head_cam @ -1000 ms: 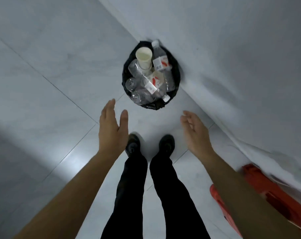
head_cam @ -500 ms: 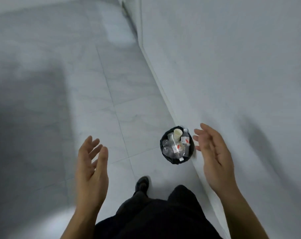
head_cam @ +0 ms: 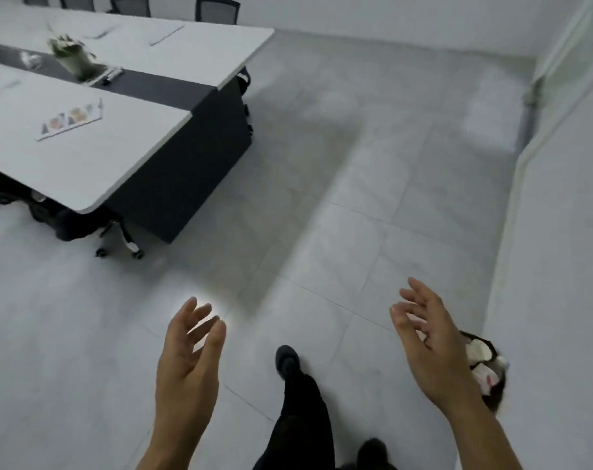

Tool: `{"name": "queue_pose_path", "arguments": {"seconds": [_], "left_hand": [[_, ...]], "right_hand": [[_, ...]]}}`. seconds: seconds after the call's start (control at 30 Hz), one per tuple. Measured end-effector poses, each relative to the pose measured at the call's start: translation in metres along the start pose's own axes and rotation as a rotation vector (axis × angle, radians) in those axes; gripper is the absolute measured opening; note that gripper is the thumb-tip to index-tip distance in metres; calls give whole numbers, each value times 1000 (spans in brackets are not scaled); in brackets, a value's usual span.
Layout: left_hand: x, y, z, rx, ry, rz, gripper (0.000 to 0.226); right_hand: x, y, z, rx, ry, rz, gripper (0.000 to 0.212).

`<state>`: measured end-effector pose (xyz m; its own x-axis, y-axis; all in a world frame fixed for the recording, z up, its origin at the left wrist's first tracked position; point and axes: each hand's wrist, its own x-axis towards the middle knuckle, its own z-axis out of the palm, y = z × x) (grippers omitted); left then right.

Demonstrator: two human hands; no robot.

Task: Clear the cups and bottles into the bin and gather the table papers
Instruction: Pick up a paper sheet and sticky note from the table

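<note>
At the bottom of the frame my left hand [head_cam: 186, 361] and right hand [head_cam: 431, 347] are both raised with loose, spread fingers, each grip wide open and holding nothing. My dark trouser leg and one shoe [head_cam: 287, 360] show between them, stepping over pale floor tiles. Just behind my right hand, at the lower right against the wall [head_cam: 559, 266], sits the bin [head_cam: 492, 395], partly hidden by my wrist; white cups and a labelled bottle show inside it, so I judge the clearing mostly done and the papers to be what is left. Those lie far off, at the upper left: the counter [head_cam: 135, 164] runs away from me with its long axis going up and left, and its rounded near corner is the closest part. On its near half lies a printed sheet [head_cam: 72, 120], long side roughly along the counter's length; farther up, past a dark central strip with a potted plant [head_cam: 72, 57], more papers [head_cam: 166, 34] rest on the far half. My left hand is on the counter's side, so I would expect it to arrive first. The floor between is open, with only a chair base [head_cam: 118, 239] tucked under the near edge and black chairs [head_cam: 217, 9] along the top edge.
</note>
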<state>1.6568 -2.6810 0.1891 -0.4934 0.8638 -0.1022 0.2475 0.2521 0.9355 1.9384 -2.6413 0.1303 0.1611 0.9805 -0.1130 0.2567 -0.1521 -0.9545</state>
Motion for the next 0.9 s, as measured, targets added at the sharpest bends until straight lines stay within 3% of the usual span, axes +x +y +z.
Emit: {"name": "queue_pose_path", "arguments": {"seconds": [0.23,0.37,0.5,0.77,0.9], "left_hand": [[-9,-52,-141,-86,383,-99,51],[11,-98,-215,-129,523,-177,46],[60,-124,-302,-230,662,-180,44],[169,-136,-439,-244,711,-123,55],[243,-166,-478,-232,688,-151,45]], "right_hand": [[-7,-66,136,-94,-328,-132,48],[-12,-96,247,-90,-450,-176,31],[-21,-139,371,-90,-567,-202,30],[-20,-208,542,-78,-696,-232,41],[7,-214,623,-59,-682,-182,38]]}}
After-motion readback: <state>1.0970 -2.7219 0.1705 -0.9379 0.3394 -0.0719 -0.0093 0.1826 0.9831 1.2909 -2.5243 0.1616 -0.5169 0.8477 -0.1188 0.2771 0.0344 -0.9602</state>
